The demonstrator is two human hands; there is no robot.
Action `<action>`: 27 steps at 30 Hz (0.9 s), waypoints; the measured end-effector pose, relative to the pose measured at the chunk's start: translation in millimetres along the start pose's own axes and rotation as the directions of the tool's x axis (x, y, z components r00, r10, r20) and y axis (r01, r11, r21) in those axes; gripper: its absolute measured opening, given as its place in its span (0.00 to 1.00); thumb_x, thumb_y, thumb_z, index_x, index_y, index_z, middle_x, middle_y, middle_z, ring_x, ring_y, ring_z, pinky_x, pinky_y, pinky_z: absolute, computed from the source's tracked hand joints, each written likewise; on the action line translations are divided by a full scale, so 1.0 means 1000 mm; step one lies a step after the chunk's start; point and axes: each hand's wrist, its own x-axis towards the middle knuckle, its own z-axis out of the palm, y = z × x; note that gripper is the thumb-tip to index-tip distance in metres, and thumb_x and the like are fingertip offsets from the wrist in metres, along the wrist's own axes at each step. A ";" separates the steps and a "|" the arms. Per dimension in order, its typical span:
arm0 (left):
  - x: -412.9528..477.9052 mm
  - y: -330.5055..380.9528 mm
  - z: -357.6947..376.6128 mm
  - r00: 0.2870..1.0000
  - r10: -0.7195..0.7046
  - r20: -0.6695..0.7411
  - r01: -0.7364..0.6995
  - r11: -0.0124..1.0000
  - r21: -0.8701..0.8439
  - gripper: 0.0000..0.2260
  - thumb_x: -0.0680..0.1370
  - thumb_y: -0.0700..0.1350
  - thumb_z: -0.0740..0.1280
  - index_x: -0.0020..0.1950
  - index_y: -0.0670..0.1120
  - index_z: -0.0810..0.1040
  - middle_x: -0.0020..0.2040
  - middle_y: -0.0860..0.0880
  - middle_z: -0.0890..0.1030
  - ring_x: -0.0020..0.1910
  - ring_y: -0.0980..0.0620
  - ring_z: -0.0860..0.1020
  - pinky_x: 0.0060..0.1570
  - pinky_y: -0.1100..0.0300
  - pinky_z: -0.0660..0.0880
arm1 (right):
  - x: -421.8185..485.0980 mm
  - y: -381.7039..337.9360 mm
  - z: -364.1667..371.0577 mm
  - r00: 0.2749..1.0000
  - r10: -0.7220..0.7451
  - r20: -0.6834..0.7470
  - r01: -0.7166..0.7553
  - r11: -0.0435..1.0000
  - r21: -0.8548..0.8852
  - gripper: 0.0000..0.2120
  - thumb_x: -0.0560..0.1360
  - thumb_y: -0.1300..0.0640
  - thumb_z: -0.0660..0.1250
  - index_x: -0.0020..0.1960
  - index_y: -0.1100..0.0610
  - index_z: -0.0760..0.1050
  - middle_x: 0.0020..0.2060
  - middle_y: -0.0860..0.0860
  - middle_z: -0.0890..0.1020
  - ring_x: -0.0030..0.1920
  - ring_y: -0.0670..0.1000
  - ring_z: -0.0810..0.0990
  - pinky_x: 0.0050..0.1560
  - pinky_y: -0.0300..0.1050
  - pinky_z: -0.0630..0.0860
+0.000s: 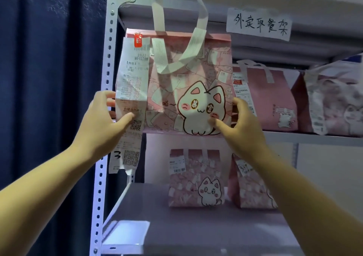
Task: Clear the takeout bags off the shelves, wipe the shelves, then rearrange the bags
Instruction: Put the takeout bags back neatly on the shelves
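A pink takeout bag (176,82) with a white cartoon cat, white handles and a long receipt stapled to its left side is at the left end of the upper shelf (314,138). My left hand (104,122) grips its left edge over the receipt. My right hand (239,122) grips its lower right corner. Two more pink bags (275,96) (337,100) stand further right on that same shelf. On the lower shelf (196,228) stand a cat-print bag (196,179) and another one (249,185) partly hidden by my right forearm.
A white perforated metal upright (102,118) frames the rack's left side. A handwritten paper label (259,24) is taped to the top rail. A dark blue curtain (49,79) hangs to the left of the rack.
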 end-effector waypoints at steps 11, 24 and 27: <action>-0.075 0.068 0.010 1.000 -0.007 0.018 0.008 0.999 -0.035 0.20 0.70 0.54 0.71 0.58 0.58 0.67 0.57 0.51 0.74 0.45 0.59 0.75 0.36 0.67 0.70 | -0.071 0.014 -0.077 0.999 0.045 0.024 -0.048 0.993 0.109 0.18 0.68 0.43 0.72 0.53 0.40 0.67 0.44 0.34 0.77 0.47 0.35 0.77 0.43 0.28 0.73; -0.198 0.132 0.091 0.971 -0.202 0.128 0.206 0.978 -0.017 0.22 0.68 0.55 0.72 0.59 0.56 0.68 0.56 0.49 0.75 0.47 0.55 0.76 0.38 0.63 0.73 | -0.164 0.088 -0.180 0.950 0.251 0.183 -0.266 0.962 0.058 0.21 0.67 0.40 0.71 0.55 0.45 0.68 0.47 0.38 0.79 0.47 0.42 0.79 0.46 0.49 0.80; -0.224 0.135 0.109 0.954 -0.257 0.153 0.263 0.965 -0.020 0.22 0.68 0.54 0.72 0.59 0.55 0.68 0.56 0.49 0.75 0.50 0.51 0.77 0.45 0.52 0.77 | -0.182 0.102 -0.191 0.924 0.298 0.239 -0.314 0.949 0.032 0.22 0.68 0.43 0.73 0.55 0.47 0.68 0.48 0.40 0.79 0.48 0.44 0.79 0.46 0.50 0.80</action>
